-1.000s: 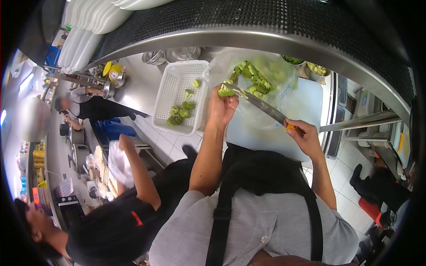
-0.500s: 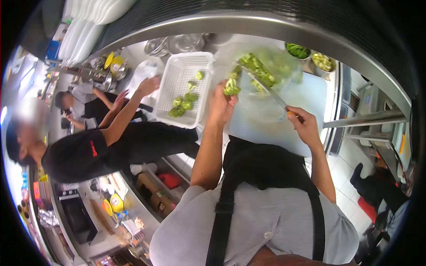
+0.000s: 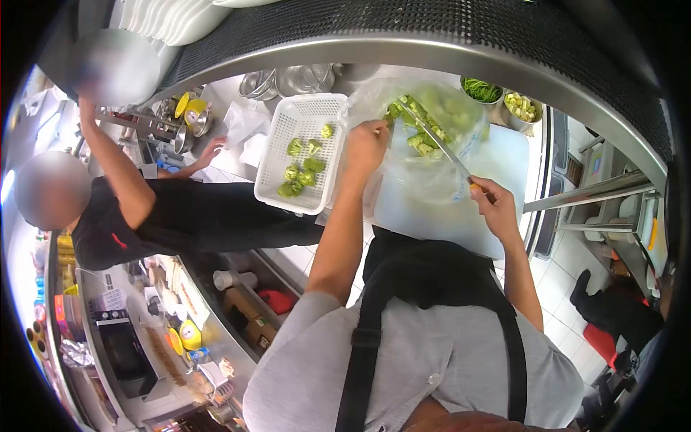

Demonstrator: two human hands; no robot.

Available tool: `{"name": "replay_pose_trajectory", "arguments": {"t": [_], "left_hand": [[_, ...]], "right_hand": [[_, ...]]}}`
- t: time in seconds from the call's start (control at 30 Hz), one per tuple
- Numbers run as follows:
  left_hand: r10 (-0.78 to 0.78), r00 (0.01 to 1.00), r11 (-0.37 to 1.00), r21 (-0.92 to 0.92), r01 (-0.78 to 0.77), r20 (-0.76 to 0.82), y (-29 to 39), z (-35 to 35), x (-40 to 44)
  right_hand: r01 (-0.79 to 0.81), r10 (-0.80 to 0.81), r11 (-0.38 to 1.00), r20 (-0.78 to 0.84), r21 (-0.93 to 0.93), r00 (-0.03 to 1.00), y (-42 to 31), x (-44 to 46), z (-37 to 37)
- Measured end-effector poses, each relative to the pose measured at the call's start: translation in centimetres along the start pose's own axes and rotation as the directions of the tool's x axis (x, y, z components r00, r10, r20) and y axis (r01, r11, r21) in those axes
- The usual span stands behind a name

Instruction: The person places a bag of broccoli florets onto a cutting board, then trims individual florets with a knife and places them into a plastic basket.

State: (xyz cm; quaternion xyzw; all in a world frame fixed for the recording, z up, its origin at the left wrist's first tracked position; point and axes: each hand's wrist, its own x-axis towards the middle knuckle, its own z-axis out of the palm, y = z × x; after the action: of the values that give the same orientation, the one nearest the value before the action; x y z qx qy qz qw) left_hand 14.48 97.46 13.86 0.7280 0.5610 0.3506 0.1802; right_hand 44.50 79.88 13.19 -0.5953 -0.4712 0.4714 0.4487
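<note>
My right hand [image 3: 491,193] is wrapped round the orange handle of a long knife [image 3: 448,151], whose blade crosses the broccoli pieces [image 3: 425,140] in a clear plastic bag [image 3: 407,183]. The bag lies on a white cutting board [image 3: 504,155]. At the bag's left edge is my left hand [image 3: 367,144], fingers curled together; what they hold, if anything, is hidden. Left of it stands a white perforated basket [image 3: 273,169] with several cut broccoli florets [image 3: 313,165] inside.
Metal bowls [image 3: 296,81] sit behind the basket. Bowls of green strips [image 3: 481,90] and pale chunks [image 3: 522,108] stand behind the board. A co-worker in black [image 3: 194,216] is at the left, near white plastic [image 3: 245,124]. A metal shelf edge [image 3: 403,52] spans above.
The floret seen in my left hand no longer shows there, and another floret lies in the basket. My left hand has turned and closed near the bag. The co-worker's arms moved away from the basket.
</note>
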Motion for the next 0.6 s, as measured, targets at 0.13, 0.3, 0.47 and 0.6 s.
{"name": "replay_pose_trajectory", "arguments": {"t": [0.13,0.3,0.47,0.6], "left_hand": [[-0.195,0.98,0.925,0.34,0.167,0.05,-1.5,4.0,3.6],[-0.192,0.979,0.9,0.386,0.205,-0.073,-3.3,5.7,4.4],[-0.173,0.981,0.954,0.235,0.188,-0.086,-5.6,7.6,4.8],[-0.344,0.938,0.919,0.213,0.33,0.031,-4.6,6.5,4.3]], "right_hand": [[0.019,-0.019,1.0,-0.007,0.02,1.0,-0.4,-0.5,0.0],[0.012,-0.012,0.999,0.0,0.041,1.0,0.1,-1.1,-0.6],[0.035,-0.035,0.999,0.029,-0.002,0.999,0.7,-1.1,-0.7],[0.001,-0.001,1.0,0.062,0.007,0.998,0.5,-0.6,-0.3]]}}
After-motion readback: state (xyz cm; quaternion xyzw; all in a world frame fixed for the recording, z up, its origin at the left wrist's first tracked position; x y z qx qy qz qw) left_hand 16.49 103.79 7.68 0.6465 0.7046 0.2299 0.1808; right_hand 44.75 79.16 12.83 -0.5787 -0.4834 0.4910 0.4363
